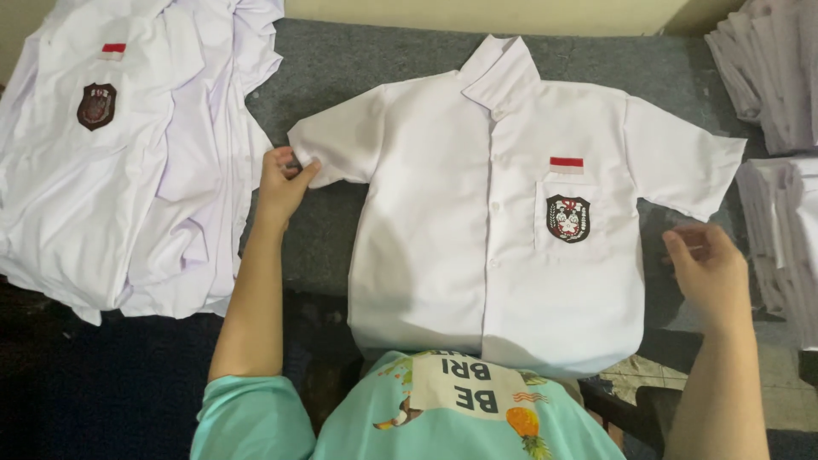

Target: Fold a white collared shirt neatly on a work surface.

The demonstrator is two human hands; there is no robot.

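A white short-sleeved shirt point(443, 230) lies flat, front up and buttoned, on a grey table point(358, 60). It has a chest pocket with a dark shield badge point(567, 218) and a small red and white patch above it. My left hand point(281, 183) pinches the cuff of the shirt's left-side sleeve. My right hand point(707, 264) hovers just below the other sleeve's cuff, fingers curled loosely and apart, holding nothing. The shirt's hem hangs over the near table edge against my turquoise top.
A heap of similar white shirts point(128, 153) lies at the left, one showing a dark badge. Stacks of folded white shirts point(780, 128) stand at the right edge. Dark floor shows below the table at the lower left.
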